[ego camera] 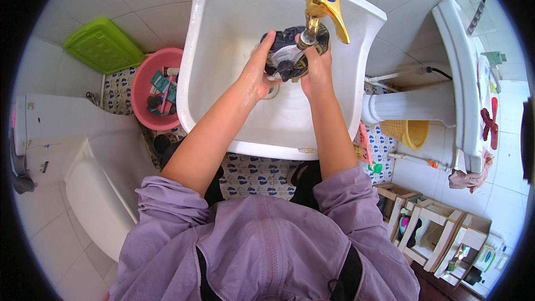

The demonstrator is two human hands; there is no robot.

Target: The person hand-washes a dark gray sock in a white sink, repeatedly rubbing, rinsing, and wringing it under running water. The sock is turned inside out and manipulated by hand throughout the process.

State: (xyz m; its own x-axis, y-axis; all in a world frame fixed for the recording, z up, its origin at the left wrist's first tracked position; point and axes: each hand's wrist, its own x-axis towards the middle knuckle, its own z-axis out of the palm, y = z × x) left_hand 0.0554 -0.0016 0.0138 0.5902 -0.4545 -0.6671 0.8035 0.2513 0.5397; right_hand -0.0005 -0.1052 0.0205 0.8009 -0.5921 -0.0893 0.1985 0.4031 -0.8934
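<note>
Both hands hold a dark, wet cloth item [285, 36] with tan printed lettering, spread beneath a brass-coloured tap [321, 6]. Water runs from the spout onto its middle. My left hand [260, 65] grips the left side, thumb and fingers apart around it. On the right side, my right hand [318, 67] closes on the edge, partly behind the spout. Under them is a deep white ceramic sink [225, 67], its drain [271, 92] showing just below the cloth.
Left of the sink stands a pink basin [144, 110] with packets inside, near a green plastic lid [102, 46] and a white toilet [100, 200]. To the right are a pedestal washbasin [418, 100], a yellow basket [413, 133] and a wooden rack [439, 234].
</note>
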